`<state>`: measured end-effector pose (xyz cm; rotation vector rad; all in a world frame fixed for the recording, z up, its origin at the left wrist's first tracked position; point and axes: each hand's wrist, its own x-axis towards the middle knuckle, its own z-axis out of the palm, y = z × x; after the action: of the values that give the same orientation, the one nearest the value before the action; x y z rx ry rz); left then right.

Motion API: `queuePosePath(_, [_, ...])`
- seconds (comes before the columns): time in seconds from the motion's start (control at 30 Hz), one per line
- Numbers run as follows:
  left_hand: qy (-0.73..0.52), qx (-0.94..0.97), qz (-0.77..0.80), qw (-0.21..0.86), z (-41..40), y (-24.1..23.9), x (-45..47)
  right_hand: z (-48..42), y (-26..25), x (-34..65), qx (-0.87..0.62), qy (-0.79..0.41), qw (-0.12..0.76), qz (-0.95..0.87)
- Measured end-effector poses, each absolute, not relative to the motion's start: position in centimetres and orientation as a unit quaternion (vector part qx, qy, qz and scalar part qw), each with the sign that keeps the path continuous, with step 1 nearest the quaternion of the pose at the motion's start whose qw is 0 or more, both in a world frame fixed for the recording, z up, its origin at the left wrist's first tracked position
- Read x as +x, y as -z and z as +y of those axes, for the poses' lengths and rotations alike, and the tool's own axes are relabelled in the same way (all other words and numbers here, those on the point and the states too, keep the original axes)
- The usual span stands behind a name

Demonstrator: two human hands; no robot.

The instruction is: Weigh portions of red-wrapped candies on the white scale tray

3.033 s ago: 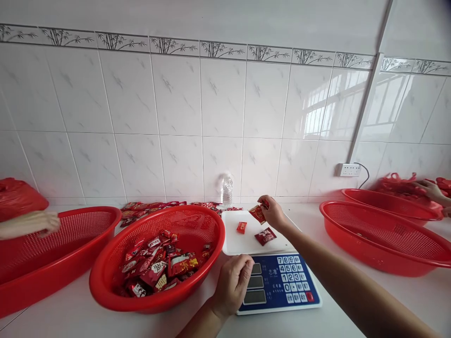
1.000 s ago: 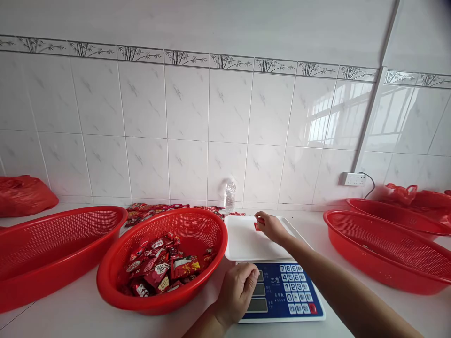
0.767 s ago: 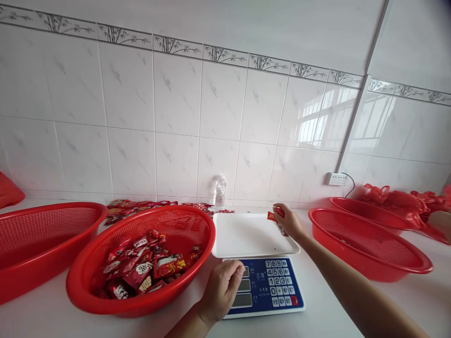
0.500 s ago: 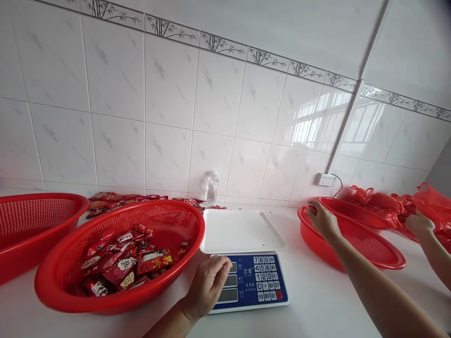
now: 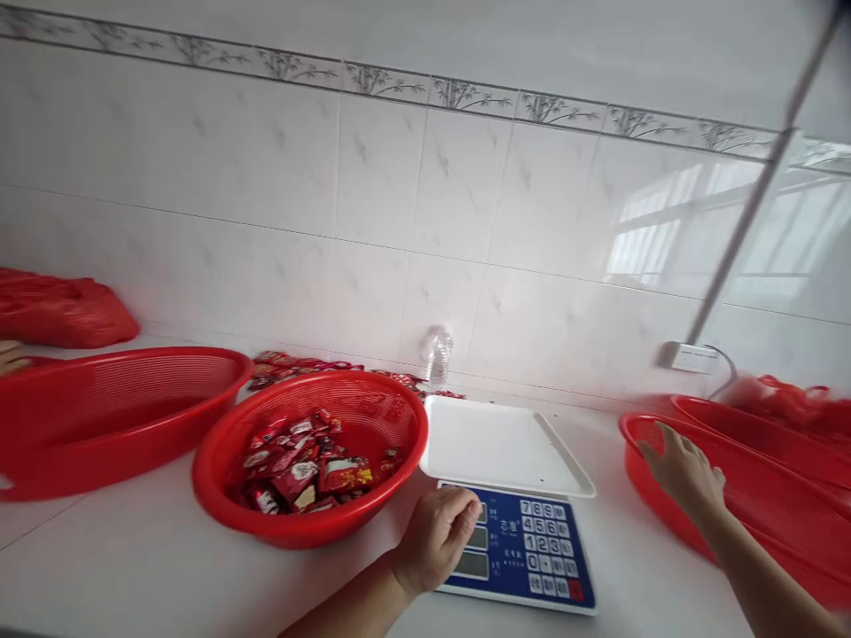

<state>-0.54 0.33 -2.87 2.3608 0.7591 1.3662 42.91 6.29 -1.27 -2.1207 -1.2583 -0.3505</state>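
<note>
My left hand (image 5: pixel 439 538) is curled into a fist in front of the digital scale (image 5: pixel 525 540), covering part of its displays. The inside of that fist is hidden. The white weighing pan (image 5: pixel 498 439) behind the keypad holds only small dark specks. My right hand (image 5: pixel 688 470), fingers apart, is over the near side of a red plastic basket (image 5: pixel 635 447) on the right; I cannot tell whether it touches the rim. Left of the scale, a round red basket (image 5: pixel 232 501) contains many small red-wrapped snack packets (image 5: pixel 299 474).
Another red basket (image 5: pixel 179 361) stands at the left, near a red plastic bag (image 5: pixel 73 312) and part of another person's hand (image 5: pixel 11 356). Loose packets (image 5: pixel 299 365) and a clear bottle (image 5: pixel 439 359) line the wall. A power socket (image 5: pixel 695 357) and red bags (image 5: pixel 791 403) are at right.
The view has swung left, bringing the left-hand bag and another person's hand into sight. My right hand's fingers have spread from their bent pose at the basket rim. My left fist stays by the scale.
</note>
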Motion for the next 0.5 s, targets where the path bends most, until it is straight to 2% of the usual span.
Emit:
queuePosePath(0.13, [-0.471, 0.827, 0.267, 0.152, 0.2, 3.4, -0.3, 6.9, 1.8, 34.9, -0.739, 0.101, 0.335, -0.576])
queuePosePath(0.3, [-0.466, 0.827, 0.277, 0.148, -0.6, 3.1, 0.2, 3.8, 2.2, 22.1, -0.541, 0.138, 0.481, -0.676])
queuePosePath(0.4, [-0.457, 0.836, 0.259, 0.157, -2.5, 0.7, -0.2, 1.7, 2.5, 18.3, -0.423, 0.197, 0.553, -0.690])
queuePosePath(0.5, [-0.434, 0.851, 0.251, 0.154, -4.2, -2.7, -1.7, 0.5, 3.2, 17.7, -0.342, 0.210, 0.577, -0.711])
